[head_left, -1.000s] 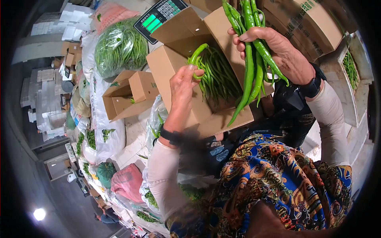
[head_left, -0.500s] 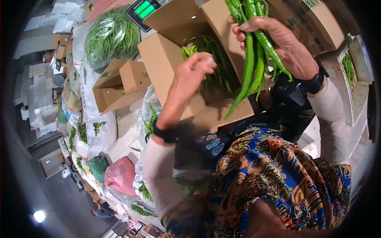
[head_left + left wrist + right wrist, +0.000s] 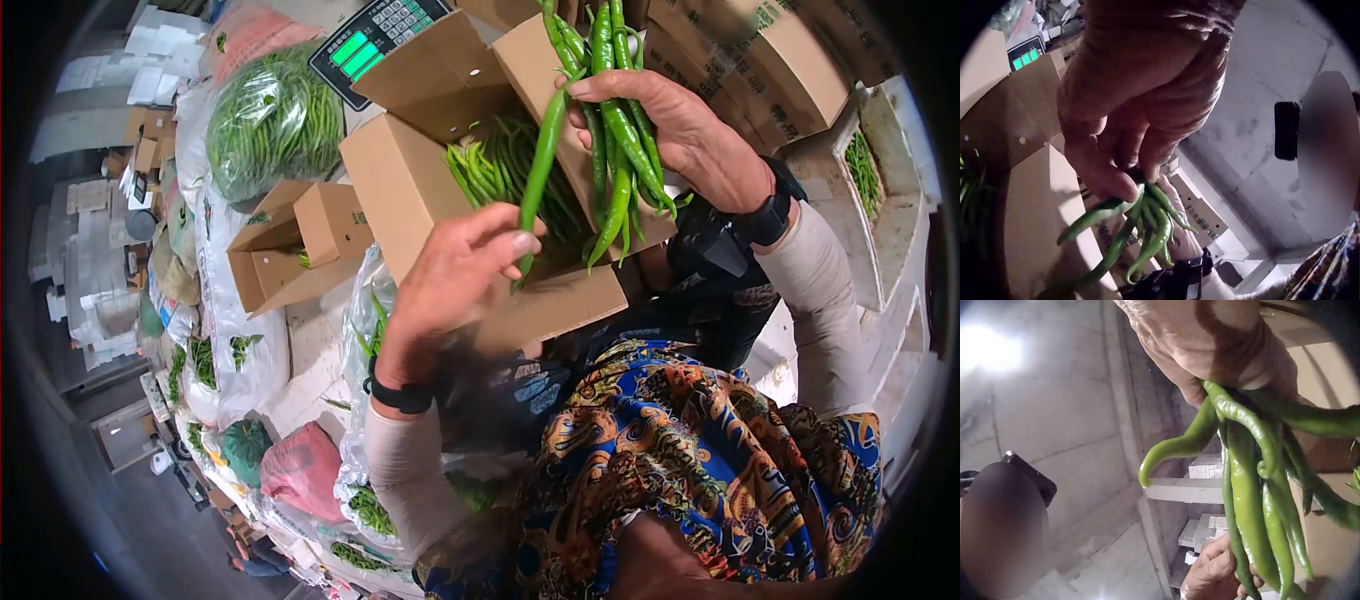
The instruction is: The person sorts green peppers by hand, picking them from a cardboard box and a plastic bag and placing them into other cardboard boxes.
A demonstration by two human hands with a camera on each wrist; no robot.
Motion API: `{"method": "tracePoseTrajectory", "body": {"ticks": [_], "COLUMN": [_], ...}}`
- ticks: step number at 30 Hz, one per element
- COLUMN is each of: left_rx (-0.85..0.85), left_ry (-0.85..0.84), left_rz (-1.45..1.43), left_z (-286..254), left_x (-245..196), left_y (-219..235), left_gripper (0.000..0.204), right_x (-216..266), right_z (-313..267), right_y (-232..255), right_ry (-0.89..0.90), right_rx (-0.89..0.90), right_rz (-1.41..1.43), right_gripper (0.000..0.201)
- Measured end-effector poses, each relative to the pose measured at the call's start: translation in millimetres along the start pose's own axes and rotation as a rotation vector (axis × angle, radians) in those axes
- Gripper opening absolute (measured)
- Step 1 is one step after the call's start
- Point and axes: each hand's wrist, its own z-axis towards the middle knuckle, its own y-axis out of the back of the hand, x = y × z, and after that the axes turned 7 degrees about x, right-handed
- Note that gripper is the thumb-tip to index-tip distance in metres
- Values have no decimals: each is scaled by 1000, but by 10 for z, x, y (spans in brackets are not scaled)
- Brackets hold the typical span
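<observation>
Though apart, both hands (image 3: 455,265) (image 3: 695,135) on peppers (image 3: 622,130)

Scale (image 3: 385,38), green display (image 3: 349,47) lit; pink sack (image 3: 303,472) beside dark-green bundle (image 3: 245,450), possibly sack too.

Over the cardboard box (image 3: 388,190), the far left part is free to enter; hanging green chilies (image 3: 618,130) obstruct the right.

At the head feed's upper edge I lose the tops of the held green chili peppers (image 3: 617,125), and they hide some fingers of the right hand (image 3: 695,130). I can't read the lit scale (image 3: 352,50). My left wrist feed crops the boxed peppers (image 3: 971,194); a distant person (image 3: 258,563) is too small to make out.
</observation>
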Motion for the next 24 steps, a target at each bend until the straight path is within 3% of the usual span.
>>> {"method": "tracePoseTrajectory", "body": {"ticks": [7,9,11,16,19,21,24], "left_rx": [95,122,129,72,45,49,-27], "left_ry": [-73,-19,-40,-198,-181,-171,-154], "left_rz": [-203,-274,-264,-389,-434,-447,-482], "left_z": [-97,-141,-196,-323,-248,-210,-183], "left_x": [83,-11,-5,55,61,74,143], "left_y": [225,253,307,426,388,389,407], "left_gripper": [36,38,38,40,42,42,40], "right_x": [37,30,-1,130,130,118,58], "right_z": [-31,-109,-8,57,68,36,63], "right_y": [-53,-39,59,98,72,7,-2], "right_ry": [-8,90,54,-22,-55,-72,-75], "right_rx": [15,17,0,-35,7,47,89], "right_rz": [-98,-180,-162,17,106,226,312], "right_gripper": [15,21,25,34,39,28,30]}}
